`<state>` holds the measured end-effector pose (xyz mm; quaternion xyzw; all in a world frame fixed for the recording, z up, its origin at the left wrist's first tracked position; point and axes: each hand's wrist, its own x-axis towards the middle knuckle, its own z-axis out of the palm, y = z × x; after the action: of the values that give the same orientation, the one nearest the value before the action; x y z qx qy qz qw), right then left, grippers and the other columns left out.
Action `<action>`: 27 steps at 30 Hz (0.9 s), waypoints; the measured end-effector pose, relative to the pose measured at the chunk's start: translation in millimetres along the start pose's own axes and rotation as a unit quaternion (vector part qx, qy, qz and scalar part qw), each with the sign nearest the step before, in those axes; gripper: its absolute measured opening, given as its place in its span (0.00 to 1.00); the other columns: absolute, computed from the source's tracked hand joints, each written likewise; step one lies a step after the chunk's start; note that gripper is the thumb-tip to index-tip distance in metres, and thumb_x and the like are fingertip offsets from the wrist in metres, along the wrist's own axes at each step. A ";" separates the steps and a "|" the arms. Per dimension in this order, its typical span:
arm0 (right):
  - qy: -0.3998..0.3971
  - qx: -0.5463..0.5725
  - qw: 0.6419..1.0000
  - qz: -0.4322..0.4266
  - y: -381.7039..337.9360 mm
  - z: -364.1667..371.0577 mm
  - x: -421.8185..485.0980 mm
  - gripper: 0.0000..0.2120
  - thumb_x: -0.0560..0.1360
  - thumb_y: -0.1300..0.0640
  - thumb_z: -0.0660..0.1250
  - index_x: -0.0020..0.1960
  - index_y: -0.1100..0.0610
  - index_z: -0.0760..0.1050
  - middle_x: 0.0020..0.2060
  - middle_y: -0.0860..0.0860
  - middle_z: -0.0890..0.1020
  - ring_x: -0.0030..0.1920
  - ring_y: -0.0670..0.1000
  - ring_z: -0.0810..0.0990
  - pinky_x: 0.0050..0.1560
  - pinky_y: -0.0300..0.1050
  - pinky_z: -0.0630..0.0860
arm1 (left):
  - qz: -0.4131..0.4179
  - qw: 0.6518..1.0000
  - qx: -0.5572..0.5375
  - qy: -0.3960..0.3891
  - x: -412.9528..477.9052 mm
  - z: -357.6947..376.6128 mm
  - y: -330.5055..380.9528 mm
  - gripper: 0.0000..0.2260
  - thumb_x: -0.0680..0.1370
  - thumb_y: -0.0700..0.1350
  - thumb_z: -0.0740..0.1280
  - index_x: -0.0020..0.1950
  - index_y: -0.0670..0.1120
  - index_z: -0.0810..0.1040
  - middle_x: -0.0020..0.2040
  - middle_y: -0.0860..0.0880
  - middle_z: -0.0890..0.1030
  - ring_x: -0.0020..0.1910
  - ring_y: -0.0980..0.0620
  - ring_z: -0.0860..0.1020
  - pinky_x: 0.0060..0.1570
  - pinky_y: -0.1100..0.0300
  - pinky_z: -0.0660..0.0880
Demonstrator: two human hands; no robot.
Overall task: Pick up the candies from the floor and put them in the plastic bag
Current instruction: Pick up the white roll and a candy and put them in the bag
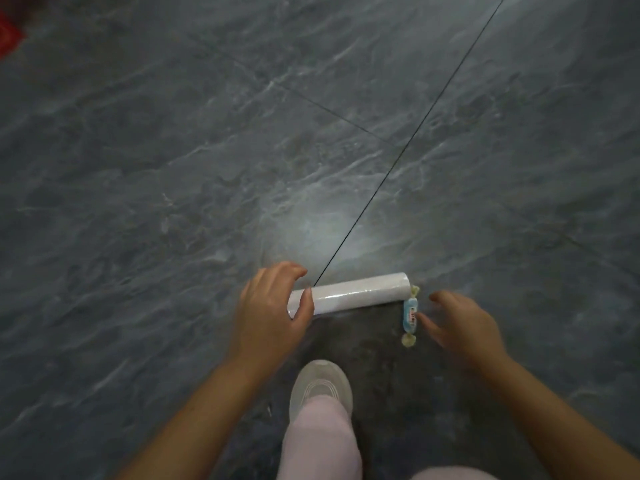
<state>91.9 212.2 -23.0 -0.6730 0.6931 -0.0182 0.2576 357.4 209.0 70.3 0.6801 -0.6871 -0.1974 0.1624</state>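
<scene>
- The candy (410, 314) lies on the dark stone floor (173, 168) at lower centre-right of the frame, one twisted end touching the right end of a white roll of plastic bags (353, 294).
- The left hand (273, 306) has its grip closed around the left end of the roll, thumb on the near side and fingers curled over the top.
- The right hand (460, 327) is open, fingers spread, with a fingertip at or just beside the candy's blue wrapper; it holds nothing yet.
- The candy looks small and light: a firm middle with thin, crinkly twisted ends that would likely slip or tear if pulled.
- A thumb-and-forefinger pinch across the blue middle seems the safest hold; on smooth tile it may skid away from a sideways push.
- The roll looks light, stiff and glossy, so it may roll if released.
- A shoe (320, 386) stands just below, clear of both.
</scene>
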 end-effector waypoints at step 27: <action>0.084 0.196 0.977 -0.001 35.4 -43.2 5.5 0.13 0.66 0.66 0.72 0.50 0.60 0.77 0.39 0.52 0.75 0.36 0.50 0.73 0.40 0.37 0.66 | 0.022 0.993 0.040 -0.106 4.5 111.8 -0.5 0.24 0.65 0.48 0.76 0.57 0.43 0.75 0.53 0.42 0.79 0.51 0.41 0.75 0.50 0.49 0.70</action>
<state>43.0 196.4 -0.6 -0.6061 0.6947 -0.2102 0.3252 302.7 210.1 -27.4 0.6459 -0.7226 -0.2373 0.0655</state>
